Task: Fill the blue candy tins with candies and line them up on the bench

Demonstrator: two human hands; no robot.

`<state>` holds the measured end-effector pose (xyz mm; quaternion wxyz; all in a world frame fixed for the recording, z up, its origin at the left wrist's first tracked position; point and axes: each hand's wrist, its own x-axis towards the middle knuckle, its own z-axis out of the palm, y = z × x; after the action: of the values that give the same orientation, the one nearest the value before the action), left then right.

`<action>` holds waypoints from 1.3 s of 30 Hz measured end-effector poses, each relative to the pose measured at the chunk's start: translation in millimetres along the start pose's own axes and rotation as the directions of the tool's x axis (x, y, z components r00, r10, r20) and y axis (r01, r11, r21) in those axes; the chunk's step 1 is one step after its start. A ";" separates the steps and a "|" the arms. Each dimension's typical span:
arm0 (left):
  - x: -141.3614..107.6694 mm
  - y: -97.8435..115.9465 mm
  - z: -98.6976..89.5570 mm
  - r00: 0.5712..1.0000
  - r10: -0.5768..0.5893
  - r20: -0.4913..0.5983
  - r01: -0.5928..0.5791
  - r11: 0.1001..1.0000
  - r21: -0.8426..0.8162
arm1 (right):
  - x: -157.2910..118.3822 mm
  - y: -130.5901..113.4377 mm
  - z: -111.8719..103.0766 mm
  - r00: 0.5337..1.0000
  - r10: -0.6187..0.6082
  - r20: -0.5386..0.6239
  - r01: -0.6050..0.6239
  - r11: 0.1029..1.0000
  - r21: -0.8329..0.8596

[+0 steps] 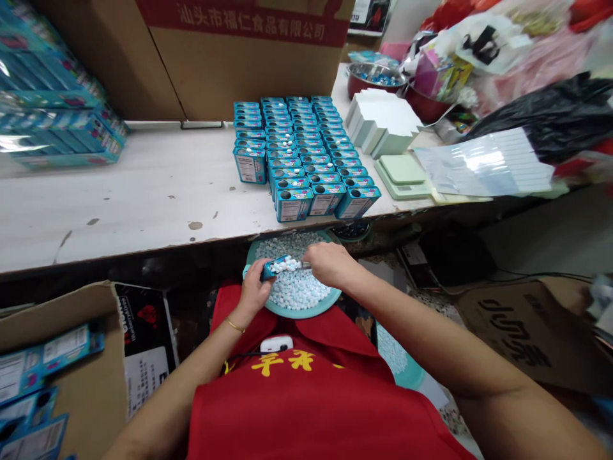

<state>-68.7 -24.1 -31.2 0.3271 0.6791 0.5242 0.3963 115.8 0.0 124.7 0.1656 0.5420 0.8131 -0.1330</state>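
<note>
My left hand (255, 286) is closed around a small blue tin (269, 271), tilted over a turquoise basin (306, 313) on my lap. White candies (299, 291) fill much of the basin. My right hand (330, 263) grips a small scoop (303, 265), mostly hidden by the fingers. Its end, heaped with white candies, meets the mouth of the tin. Rows of blue tins (297, 203) stand upright on the white table just beyond the basin, a few with white candies on their tops.
A pale green scale (403, 177) and stacked white cards (383, 121) are to the tins' right. Wrapped blue packs (62, 134) stand at the table's left. An open carton (90, 383) with blue tins sits at lower left. Another basin (407, 370) is low on my right.
</note>
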 end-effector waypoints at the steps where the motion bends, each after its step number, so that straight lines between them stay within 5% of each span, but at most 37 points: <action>1: -0.2 0.1 0.5 1.000 0.003 0.003 -0.003 1.000 0.000 | 0.1 -3.7 -1.8 1.000 -0.011 -0.015 0.010 1.000 -0.012; 5: -0.5 -1.0 1.7 1.000 -0.006 -0.003 0.006 1.000 -0.008 | -2.4 -11.2 -7.8 0.998 -0.032 -0.061 0.029 0.999 -0.039; 9: -2.8 -5.8 -2.8 0.999 -0.032 -0.043 0.031 0.999 -0.024 | -12.4 11.3 2.5 0.998 0.014 -0.057 -0.016 0.999 -0.036; 15: -7.7 -11.2 -17.4 0.997 -0.036 -0.074 0.031 0.998 -0.063 | 4.5 55.1 96.2 0.977 0.211 0.039 -0.214 0.968 0.133; 19: -9.5 -13.2 -26.1 0.989 -0.092 -0.112 0.088 0.995 -0.045 | 46.5 26.1 155.9 0.968 0.243 0.058 -0.249 0.924 0.290; 23: -11.3 -15.8 -33.0 0.980 -0.141 -0.143 0.134 0.990 -0.053 | 76.0 0.7 177.1 0.973 0.229 0.026 -0.220 0.887 0.406; 30: -8.1 -18.0 -33.4 0.955 -0.230 -0.189 0.207 0.969 -0.133 | 60.0 32.5 163.1 0.980 0.164 -0.114 -0.063 0.798 0.600; 34: -4.0 -17.3 -25.0 0.963 -0.197 -0.185 0.182 0.979 -0.097 | 34.4 47.5 128.5 0.966 0.127 -0.226 0.059 0.739 0.671; 39: -3.7 -8.7 -10.4 0.986 -0.126 -0.106 0.120 0.991 -0.053 | 13.5 41.7 75.4 0.971 0.038 -0.237 0.098 0.837 0.538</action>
<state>-82.3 -25.4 -34.5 0.3376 0.6150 0.5728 0.4239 159.0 -2.8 49.0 -0.0965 0.5657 0.7636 -0.2960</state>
